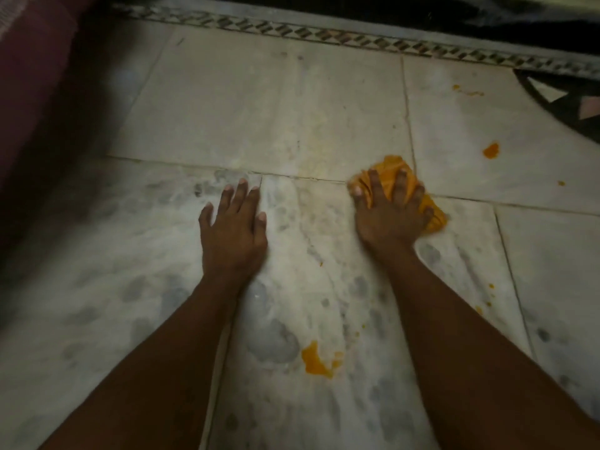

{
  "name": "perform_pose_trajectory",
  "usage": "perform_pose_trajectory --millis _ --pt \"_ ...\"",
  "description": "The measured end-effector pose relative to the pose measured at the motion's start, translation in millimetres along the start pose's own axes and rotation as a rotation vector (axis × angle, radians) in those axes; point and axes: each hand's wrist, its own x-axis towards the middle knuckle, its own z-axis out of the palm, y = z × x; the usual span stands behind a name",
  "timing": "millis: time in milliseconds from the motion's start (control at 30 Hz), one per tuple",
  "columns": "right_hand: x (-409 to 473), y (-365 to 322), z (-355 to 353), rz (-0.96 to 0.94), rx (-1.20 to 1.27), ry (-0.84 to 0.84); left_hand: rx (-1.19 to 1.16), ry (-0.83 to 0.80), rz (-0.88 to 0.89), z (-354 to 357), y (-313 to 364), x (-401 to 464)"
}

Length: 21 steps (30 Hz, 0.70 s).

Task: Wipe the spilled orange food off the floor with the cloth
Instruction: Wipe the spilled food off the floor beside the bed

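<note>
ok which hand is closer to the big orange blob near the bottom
Right, narrowly. The right hand presses the cloth on the floor, up and right of the blob. The left hand lies flat, up and left of it.

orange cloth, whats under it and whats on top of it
On top of the orange cloth lies the right hand, fingers spread and pressing it down. Under it is the marble floor, beside a tile joint. Any spilled food beneath the cloth is covered and cannot be seen.
</note>
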Motion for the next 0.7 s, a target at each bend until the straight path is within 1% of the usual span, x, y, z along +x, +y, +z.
perform_pose_trajectory --millis 33,100,133,167,200,267,333,367,433,500,533,567,600,667,700 --pt "-2 -13 9 -0.061 0.003 0.009 -0.016 0.009 0.006 2 -1 2" --pt "-36 -18 24 -0.302 -0.037 0.047 -0.086 0.041 -0.009 1 1 -3" --pt "-62 -10 27 -0.437 -0.047 0.057 -0.143 0.063 -0.028 -3 1 -11" --pt "-89 6 27 -0.526 -0.055 0.064 -0.196 0.072 -0.039 -8 2 -24" --pt "-111 29 27 -0.558 -0.062 0.070 -0.201 0.064 -0.029 -12 2 -44" --pt "-134 66 12 -0.523 -0.065 0.033 -0.116 0.023 -0.017 -22 -8 -109" --pt "-124 79 -1 -0.411 -0.084 -0.009 0.007 -0.049 -0.029 -34 -21 -181" --pt "-116 72 -3 -0.356 -0.091 0.002 0.047 -0.059 -0.056 -40 -27 -206" --pt "-99 42 2 -0.277 -0.066 0.064 0.071 -0.038 -0.111 -46 -39 -222" --pt "-89 9 14 -0.243 0.000 0.073 0.084 -0.025 -0.097 -42 -43 -214" --pt "-92 -3 22 -0.259 0.006 0.068 0.096 -0.022 -0.079 -39 -45 -210" --pt "-101 -16 32 -0.353 -0.007 0.075 0.093 0.000 -0.102 -35 -47 -212" --pt "-116 -20 39 -0.462 -0.016 0.117 0.096 0.007 -0.119 -34 -49 -214" --pt "-152 4 37 -0.735 -0.040 0.135 0.094 0.006 -0.126 -33 -48 -222" --pt "-165 25 32 -0.823 -0.056 0.102 0.091 0.005 -0.128 -34 -47 -225"
